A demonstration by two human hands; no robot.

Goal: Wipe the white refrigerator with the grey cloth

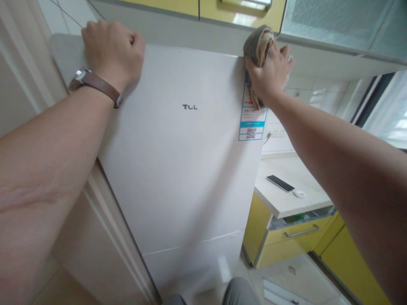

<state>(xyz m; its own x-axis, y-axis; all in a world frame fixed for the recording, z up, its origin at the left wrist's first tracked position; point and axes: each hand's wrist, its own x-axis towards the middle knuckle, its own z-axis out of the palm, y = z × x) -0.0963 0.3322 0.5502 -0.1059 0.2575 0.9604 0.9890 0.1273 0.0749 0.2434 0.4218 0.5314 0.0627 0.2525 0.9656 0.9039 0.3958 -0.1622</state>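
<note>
A white refrigerator [178,169] with TCL lettering fills the middle of the view. At its top left edge rests my left hand [112,51], closed like a fist, with a brown-strapped watch on the wrist. Its fingertips are out of sight, and nothing shows in it. My right hand [270,74] is closed around a bunched brown-grey cloth [258,42] at the top right corner. Part of the cloth hangs over a blue-and-white label [251,123] with a QR code on the refrigerator's front.
Yellow wall cabinets [165,6] hang close above the refrigerator. To the right is a white counter [305,173] bearing a dark phone [280,183] and a small white object [299,194]. Below it, a yellow drawer [299,233] stands partly open. A door frame [104,220] runs along the left.
</note>
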